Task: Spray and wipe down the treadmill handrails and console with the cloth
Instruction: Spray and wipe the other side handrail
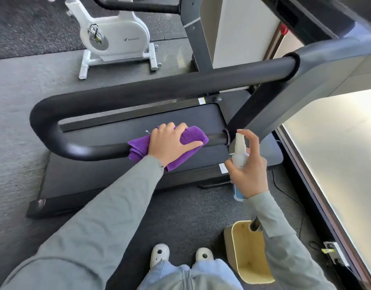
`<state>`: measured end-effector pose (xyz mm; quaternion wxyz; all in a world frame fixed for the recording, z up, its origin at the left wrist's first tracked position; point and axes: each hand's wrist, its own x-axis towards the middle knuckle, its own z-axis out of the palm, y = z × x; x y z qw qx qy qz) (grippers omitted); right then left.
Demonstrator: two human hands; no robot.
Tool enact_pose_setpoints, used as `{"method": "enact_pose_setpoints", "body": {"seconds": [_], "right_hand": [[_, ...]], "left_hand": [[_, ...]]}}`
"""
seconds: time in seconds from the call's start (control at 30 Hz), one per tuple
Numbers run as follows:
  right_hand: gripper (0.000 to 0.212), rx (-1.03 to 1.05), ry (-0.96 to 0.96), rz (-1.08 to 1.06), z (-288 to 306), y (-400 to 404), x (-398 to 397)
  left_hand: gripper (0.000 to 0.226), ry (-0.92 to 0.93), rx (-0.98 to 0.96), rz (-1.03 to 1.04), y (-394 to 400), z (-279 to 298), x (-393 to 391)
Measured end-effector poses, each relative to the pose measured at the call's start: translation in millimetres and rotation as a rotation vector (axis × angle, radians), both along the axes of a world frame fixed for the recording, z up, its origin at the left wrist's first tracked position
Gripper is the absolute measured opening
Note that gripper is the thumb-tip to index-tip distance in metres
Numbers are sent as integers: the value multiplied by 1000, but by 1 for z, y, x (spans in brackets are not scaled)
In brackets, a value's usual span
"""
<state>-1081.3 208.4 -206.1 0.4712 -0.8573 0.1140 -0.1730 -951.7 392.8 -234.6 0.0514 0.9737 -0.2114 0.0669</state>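
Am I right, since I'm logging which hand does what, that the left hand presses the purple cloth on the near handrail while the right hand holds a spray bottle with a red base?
Not quite. In the head view the spray bottle in the right hand has a blue base, not red. The rest holds: the left hand presses the purple cloth on the near handrail.

Looped black handrail (79, 150): we saw matt foam padding.
Folded purple cloth (194, 136): we saw soft, napped microfibre.
Small spray bottle (239, 155): we saw translucent plastic.
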Motion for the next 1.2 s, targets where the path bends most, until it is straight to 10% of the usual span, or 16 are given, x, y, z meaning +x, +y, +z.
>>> {"method": "enact_pose_setpoints", "body": {"seconds": [0.27,0.67,0.87,1.2], "right_hand": [[68,-20,-29,140,-6,53,28],[67,-60,-57,26,2,27,7],[68,-102,-23,41,7,21,0],[69,-56,-21,148,5,67,9]], "left_hand": [[84,-196,35,186,155,6,-17],[79,-42,9,62,-36,-9,-10],[82,-94,12,-87,-3,-13,-6],[67,-323,-262,382,116,-6,-33]]}}
